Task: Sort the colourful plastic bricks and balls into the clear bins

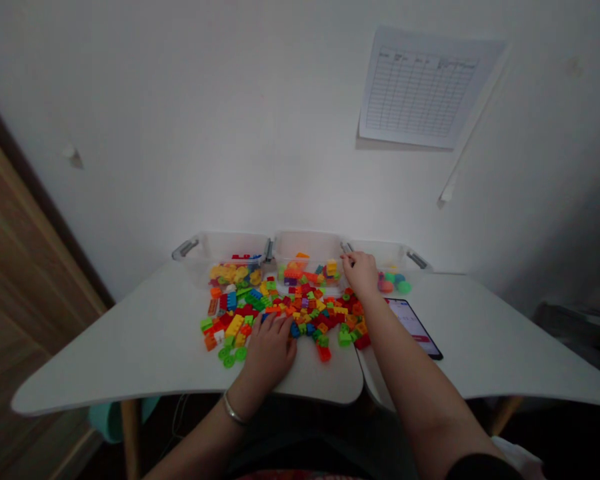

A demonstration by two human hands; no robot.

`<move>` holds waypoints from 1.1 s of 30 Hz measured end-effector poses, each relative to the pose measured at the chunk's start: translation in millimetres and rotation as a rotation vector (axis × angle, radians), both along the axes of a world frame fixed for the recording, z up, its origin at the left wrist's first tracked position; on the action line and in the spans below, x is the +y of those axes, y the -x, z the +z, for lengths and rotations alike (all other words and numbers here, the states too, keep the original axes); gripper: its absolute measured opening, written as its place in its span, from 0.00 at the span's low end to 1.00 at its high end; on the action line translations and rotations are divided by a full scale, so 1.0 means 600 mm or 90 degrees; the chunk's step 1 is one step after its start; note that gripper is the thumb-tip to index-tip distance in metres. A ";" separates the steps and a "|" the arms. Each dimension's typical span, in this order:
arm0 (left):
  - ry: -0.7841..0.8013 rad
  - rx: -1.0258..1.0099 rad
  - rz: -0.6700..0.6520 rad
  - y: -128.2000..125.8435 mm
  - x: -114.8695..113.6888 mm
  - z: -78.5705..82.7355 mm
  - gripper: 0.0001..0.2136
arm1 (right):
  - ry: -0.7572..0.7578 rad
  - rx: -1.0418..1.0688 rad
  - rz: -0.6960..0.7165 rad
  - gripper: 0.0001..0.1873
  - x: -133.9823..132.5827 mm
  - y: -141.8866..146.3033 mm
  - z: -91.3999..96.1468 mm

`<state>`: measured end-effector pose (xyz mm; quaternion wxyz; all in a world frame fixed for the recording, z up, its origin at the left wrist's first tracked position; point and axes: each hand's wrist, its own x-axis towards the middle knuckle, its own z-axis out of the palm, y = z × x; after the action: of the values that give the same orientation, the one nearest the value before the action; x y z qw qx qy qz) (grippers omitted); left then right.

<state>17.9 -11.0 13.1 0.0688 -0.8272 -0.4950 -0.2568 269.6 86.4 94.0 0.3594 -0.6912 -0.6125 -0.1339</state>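
Observation:
Colourful toy building bricks [305, 305] lie in a loose pile on the white table. My left hand [271, 348] rests palm down on the near side of the pile, its fingers stretched over the bricks. My right hand [361, 272] is raised at the right end of the middle clear bin [307, 245], its fingers drawn together; what they hold, if anything, cannot be made out. Close to those fingertips, a yellow brick [332, 268] shows at the bin's right side. Mixed bricks lie inside this bin.
The left bin [230, 243] contains yellow and other pieces. Behind my right hand, the right bin [380, 250] holds rounded green and orange pieces. A phone [414, 328] lies right of the pile, beside my forearm. A wall [300, 120] rises behind the bins.

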 end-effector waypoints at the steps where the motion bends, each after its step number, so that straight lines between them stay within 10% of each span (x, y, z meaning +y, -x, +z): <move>1: 0.000 -0.001 -0.001 0.000 0.000 0.000 0.19 | -0.001 -0.004 0.006 0.16 0.001 0.000 -0.001; 18: 0.009 0.011 0.004 -0.001 -0.002 0.001 0.19 | -0.169 0.105 0.163 0.14 -0.049 0.033 0.001; 33: 0.010 0.017 0.005 -0.004 -0.001 0.003 0.19 | 0.202 -0.108 0.191 0.19 -0.053 0.072 -0.079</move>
<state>20.4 -11.4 15.1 0.0700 -0.8291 -0.4994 -0.2417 226.3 54.4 46.6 0.2094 -0.6264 -0.7499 -0.0387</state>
